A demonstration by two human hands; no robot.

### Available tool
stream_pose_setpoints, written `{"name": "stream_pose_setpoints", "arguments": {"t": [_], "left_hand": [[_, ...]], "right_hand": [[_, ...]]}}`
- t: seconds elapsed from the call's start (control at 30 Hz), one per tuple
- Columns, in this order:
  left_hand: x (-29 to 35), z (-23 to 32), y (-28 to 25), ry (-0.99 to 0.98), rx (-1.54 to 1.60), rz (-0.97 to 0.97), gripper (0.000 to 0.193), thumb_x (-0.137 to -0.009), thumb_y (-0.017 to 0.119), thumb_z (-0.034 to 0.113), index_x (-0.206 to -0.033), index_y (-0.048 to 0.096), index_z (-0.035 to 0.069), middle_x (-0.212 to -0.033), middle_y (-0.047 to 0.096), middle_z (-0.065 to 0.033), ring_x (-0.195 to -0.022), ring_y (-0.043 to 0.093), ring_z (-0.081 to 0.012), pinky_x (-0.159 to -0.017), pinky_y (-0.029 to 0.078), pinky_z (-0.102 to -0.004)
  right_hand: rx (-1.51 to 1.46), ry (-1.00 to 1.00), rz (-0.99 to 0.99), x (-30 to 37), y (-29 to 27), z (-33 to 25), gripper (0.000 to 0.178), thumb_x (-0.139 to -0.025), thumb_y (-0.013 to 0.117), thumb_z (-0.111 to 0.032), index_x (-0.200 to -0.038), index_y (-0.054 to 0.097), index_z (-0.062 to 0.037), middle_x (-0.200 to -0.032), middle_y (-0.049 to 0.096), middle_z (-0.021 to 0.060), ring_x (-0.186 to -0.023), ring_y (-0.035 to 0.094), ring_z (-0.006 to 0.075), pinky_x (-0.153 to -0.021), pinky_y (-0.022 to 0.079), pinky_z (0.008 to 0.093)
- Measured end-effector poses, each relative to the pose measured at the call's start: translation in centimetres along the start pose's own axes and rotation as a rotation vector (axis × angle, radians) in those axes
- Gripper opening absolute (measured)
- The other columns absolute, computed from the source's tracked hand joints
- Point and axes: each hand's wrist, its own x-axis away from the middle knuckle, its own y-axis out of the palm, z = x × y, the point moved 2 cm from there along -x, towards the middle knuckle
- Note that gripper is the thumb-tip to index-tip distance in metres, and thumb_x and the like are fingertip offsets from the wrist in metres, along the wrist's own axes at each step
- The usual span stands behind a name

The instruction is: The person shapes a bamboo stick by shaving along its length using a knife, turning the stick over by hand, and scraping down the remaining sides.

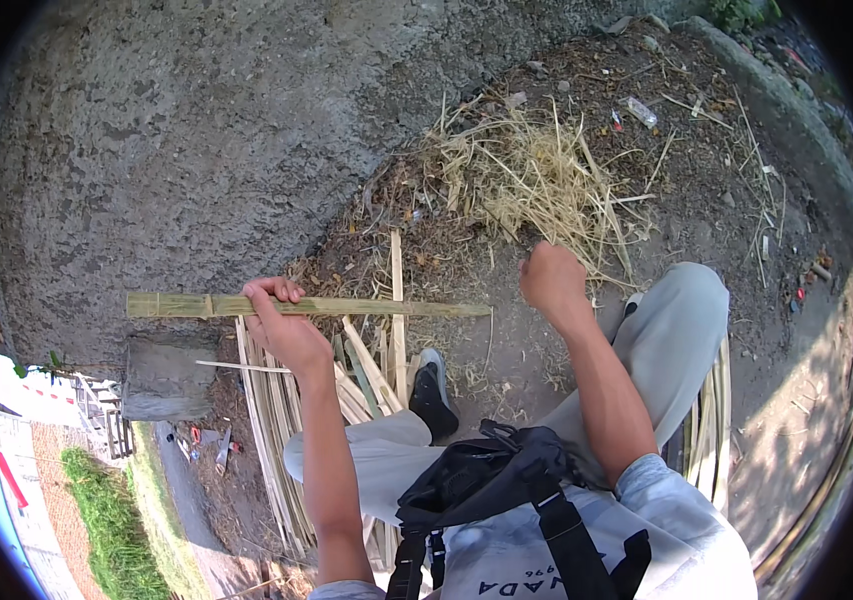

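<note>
A long split bamboo strip [366, 305], greenish-yellow with a node near its left part, lies level across the view. My left hand [286, 325] is closed around it left of its middle, thumb and fingers pinching it. Its narrower right end stops short of my right hand [553, 283], which is held as a fist apart from the strip. Whatever that fist may hold is hidden behind the fingers. Below the strip, several pale bamboo slats [371, 370] lie on the ground beside my left leg, near a dark shoe [433, 395].
A heap of pale bamboo shavings [536, 180] lies beyond my right hand. Rough grey wall [196, 150] rises at the far left, with a stone block [171, 375] near its base. More slats [711, 430] lie by my right leg. A clear plastic bottle [641, 112] sits farther off.
</note>
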Motion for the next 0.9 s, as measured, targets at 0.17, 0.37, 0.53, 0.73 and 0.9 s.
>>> {"name": "stream_pose_setpoints", "arguments": {"t": [0.17, 0.37, 0.53, 0.73, 0.9], "left_hand": [[-1.3, 0.2, -1.1, 0.046, -0.024, -0.028, 0.025, -0.100, 0.044, 0.026, -0.084, 0.046, 0.007, -0.078, 0.045, -0.0045, -0.069, 0.044, -0.0151, -0.070, 0.039, -0.0306], [-3.8, -0.6, -5.6, -0.177, 0.206, -0.111, 0.040, -0.100, 0.043, 0.031, -0.065, 0.039, 0.011, -0.054, 0.033, -0.0004, -0.048, 0.028, -0.0112, -0.049, 0.026, -0.0273], [-3.4, -1.0, -8.0, -0.142, -0.003, 0.265, 0.046, -0.099, 0.046, 0.035, -0.060, 0.029, 0.015, -0.050, 0.022, 0.0020, -0.042, 0.023, -0.0105, -0.043, 0.020, -0.0266], [-2.5, -1.8, -13.4, -0.033, -0.137, 0.562, 0.043, -0.096, 0.049, 0.030, -0.063, 0.026, 0.016, -0.051, 0.021, 0.0026, -0.042, 0.024, -0.0100, -0.042, 0.020, -0.0270], [-3.5, -2.8, -19.2, -0.064, -0.104, 0.661, 0.043, -0.096, 0.050, 0.027, -0.063, 0.023, 0.017, -0.050, 0.020, 0.0030, -0.042, 0.020, -0.0103, -0.042, 0.020, -0.0268]], "right_hand": [[-0.063, 0.019, -0.038, 0.0, 0.3, 0.0, 0.020, -0.080, 0.064, -0.016, -0.082, 0.068, 0.0036, -0.086, 0.066, 0.0266, -0.086, 0.066, 0.0412, -0.077, 0.052, 0.0468], [-0.146, 0.014, -0.157, -0.2, 3.1, -0.3, 0.026, -0.081, 0.065, -0.021, -0.081, 0.067, 0.0055, -0.085, 0.066, 0.0277, -0.086, 0.065, 0.0425, -0.080, 0.052, 0.0481], [-0.092, -0.026, -0.208, 0.1, 10.2, 1.6, 0.028, -0.081, 0.065, -0.021, -0.079, 0.066, 0.0062, -0.083, 0.065, 0.0285, -0.084, 0.065, 0.0434, -0.079, 0.051, 0.0493], [-0.033, -0.057, -0.308, 3.4, 15.4, 4.1, 0.036, -0.087, 0.057, -0.030, -0.081, 0.066, 0.0046, -0.081, 0.065, 0.0280, -0.081, 0.064, 0.0450, -0.079, 0.051, 0.0509], [-0.027, -0.069, -0.522, 5.5, 16.7, 4.8, 0.044, -0.093, 0.049, -0.037, -0.084, 0.066, 0.0029, -0.082, 0.065, 0.0266, -0.081, 0.063, 0.0456, -0.079, 0.049, 0.0519]]}}
